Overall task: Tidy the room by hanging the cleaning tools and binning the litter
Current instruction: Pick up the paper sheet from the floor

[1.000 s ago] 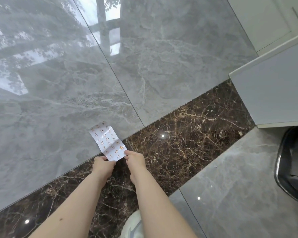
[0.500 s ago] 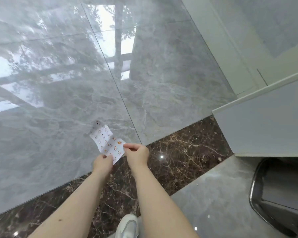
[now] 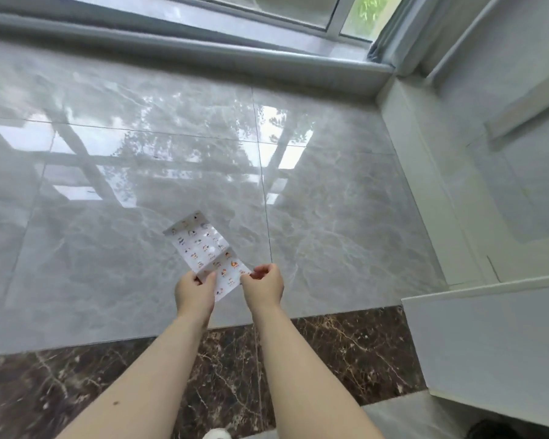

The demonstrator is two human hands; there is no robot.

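A creased white sheet of paper printed with small coloured pictures [image 3: 203, 245] hangs in the air above the glossy grey floor. My left hand [image 3: 194, 291] pinches its near left corner. My right hand [image 3: 263, 285] pinches its near right corner. The far end of the sheet points away from me and a little to the left. No cleaning tool shows in this view.
Grey marble floor tiles [image 3: 108, 185] run to a window sill [image 3: 203, 55] at the back. A dark brown marble strip [image 3: 346, 350] crosses under my arms. A white cabinet [image 3: 488, 340] juts in at the right. A dark object [image 3: 488, 430] peeks at the bottom right.
Both hands have lifted the printed paper off the floor and raised it. My view has tilted up, so the window sill is now in sight and the dark object has slid almost out of frame.
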